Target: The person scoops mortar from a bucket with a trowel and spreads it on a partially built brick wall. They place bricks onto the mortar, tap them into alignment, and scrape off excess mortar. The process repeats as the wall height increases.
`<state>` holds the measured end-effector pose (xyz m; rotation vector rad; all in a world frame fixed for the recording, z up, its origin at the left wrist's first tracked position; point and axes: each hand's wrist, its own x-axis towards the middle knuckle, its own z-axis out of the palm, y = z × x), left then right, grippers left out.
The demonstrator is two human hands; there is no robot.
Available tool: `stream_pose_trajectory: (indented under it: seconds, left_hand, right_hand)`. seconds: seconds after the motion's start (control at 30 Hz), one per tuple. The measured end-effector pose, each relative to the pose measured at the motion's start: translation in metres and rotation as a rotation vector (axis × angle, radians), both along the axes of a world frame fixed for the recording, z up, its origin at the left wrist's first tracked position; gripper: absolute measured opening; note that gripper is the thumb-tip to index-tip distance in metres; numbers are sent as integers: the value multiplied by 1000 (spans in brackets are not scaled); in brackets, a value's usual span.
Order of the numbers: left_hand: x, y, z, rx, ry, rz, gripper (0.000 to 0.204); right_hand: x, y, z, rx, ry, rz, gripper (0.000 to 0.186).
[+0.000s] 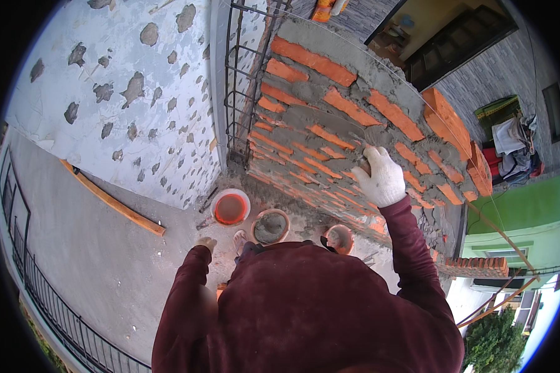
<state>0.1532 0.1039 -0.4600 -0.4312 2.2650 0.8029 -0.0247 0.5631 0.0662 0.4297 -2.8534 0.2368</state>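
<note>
Right hand [381, 176] (curled) reaches forward; left hand [206, 243] hangs low.

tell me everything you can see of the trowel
The trowel has a long, flat grey blade, its colour close to the mortar on the wall. A thin neck, apparently metal, runs back to the white-gloved right hand, which hides the handle. The blade points leftward, against or just off the face of the brick wall; whether it touches cannot be told.
</note>
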Motion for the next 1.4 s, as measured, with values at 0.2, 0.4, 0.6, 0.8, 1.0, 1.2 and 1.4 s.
stream_pose_trajectory:
  seconds: [0.2, 0.4, 0.6, 0.8, 1.0, 1.2, 1.4]
  left_hand:
    - [-83, 21, 37, 47, 307, -501, 40]
    - [-48, 19, 0, 91, 201, -346, 47]
    - [-3, 6, 10, 128, -151, -245, 55]
    - [7, -19, 5, 39, -109, -496, 54]
    - [0, 31, 52, 219, 30, -110, 51]
    - [60, 105, 77, 362, -328, 9, 71]
    - [137, 201, 72, 128, -538, -284, 105]
  right_hand:
    - [-58, -27, -40, 56, -78, -148, 31]
    - [-53, -3, 8, 22, -130, -212, 27]
    - [-25, 47, 28, -180, -211, -354, 34]
    - [-17, 23, -6, -245, 12, -197, 37]
    - [8, 75, -38, -300, 49, -382, 34]
    - [100, 117, -161, -177, -384, -340, 32]
    - [95, 120, -434, 220, -1033, -92, 21]
